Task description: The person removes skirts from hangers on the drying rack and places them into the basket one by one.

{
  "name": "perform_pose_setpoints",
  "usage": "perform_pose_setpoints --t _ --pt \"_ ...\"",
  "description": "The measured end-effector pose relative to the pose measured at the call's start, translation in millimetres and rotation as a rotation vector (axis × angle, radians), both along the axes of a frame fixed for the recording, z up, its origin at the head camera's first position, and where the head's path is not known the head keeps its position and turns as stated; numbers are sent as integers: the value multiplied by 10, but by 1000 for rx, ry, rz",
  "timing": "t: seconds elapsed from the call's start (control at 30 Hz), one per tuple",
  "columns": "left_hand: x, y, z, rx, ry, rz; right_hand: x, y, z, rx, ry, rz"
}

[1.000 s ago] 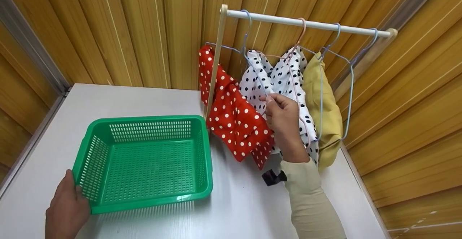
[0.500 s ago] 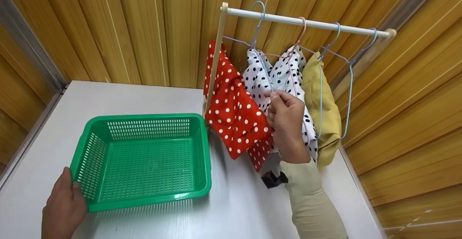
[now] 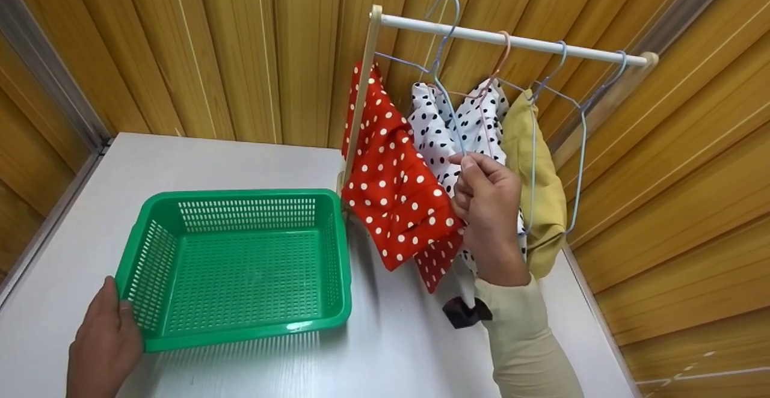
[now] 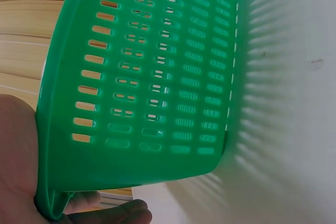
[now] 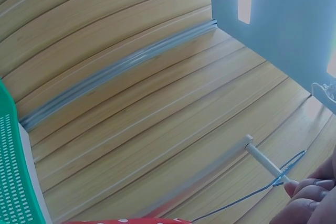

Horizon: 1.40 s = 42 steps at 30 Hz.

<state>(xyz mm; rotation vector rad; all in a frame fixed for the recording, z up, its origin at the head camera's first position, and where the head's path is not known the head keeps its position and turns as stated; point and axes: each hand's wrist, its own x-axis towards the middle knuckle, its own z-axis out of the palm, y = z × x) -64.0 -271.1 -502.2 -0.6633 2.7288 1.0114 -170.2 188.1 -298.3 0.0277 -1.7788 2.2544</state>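
Note:
My right hand [image 3: 490,205] pinches the lower side wire of a blue wire hanger [image 3: 435,68]. A red cloth with white dots [image 3: 397,187] hangs from this hanger, behind the rack's left post. The hook rises well above the white rod [image 3: 529,42], its curve overlapping the rod in the head view. With my left hand [image 3: 105,338] I grip the near left corner of a green plastic basket [image 3: 240,334]. In the left wrist view, the thumb side and fingers of that hand [image 4: 18,150] hold the rim from both sides. Nothing lies in the basket.
Further along the rod hang a white cloth with black dots [image 3: 430,124] on a pink hanger [image 3: 504,55], a mustard cloth [image 3: 544,187] on a blue hanger, and a bare blue hanger [image 3: 585,145]. Wood-panelled walls [image 3: 228,55] close in the white table [image 3: 228,157].
The blue hanger with the red dotted cloth has moved up and right with my right hand, its hook now higher over the rod. My left hand keeps its hold on the basket.

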Motion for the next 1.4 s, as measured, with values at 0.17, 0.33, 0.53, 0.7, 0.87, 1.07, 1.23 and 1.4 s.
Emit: perform_pose_setpoints --t 0.17,0.33,0.53,0.7,0.87,1.07,1.23,1.4 --pt "1 16 4 -13 19 -4 88 23 29 -24 -4 32" --pt "4 31 10 -12 -6 -2 186 24 56 -25 -3 49" --pt "7 16 19 -12 -18 -10 301 10 80 -42 7 62" --pt "-4 9 26 -17 -25 -13 403 -15 101 -61 24 57" --pt "-1 8 18 -22 -27 -15 510 -13 120 -43 36 83" --pt "-5 17 23 -41 -27 -12 625 -4 131 -45 51 131" --pt "7 2 21 -61 -13 -18 701 -17 104 -37 90 173" --pt "-35 -23 29 -64 -13 -24 768 -23 70 -68 142 231"
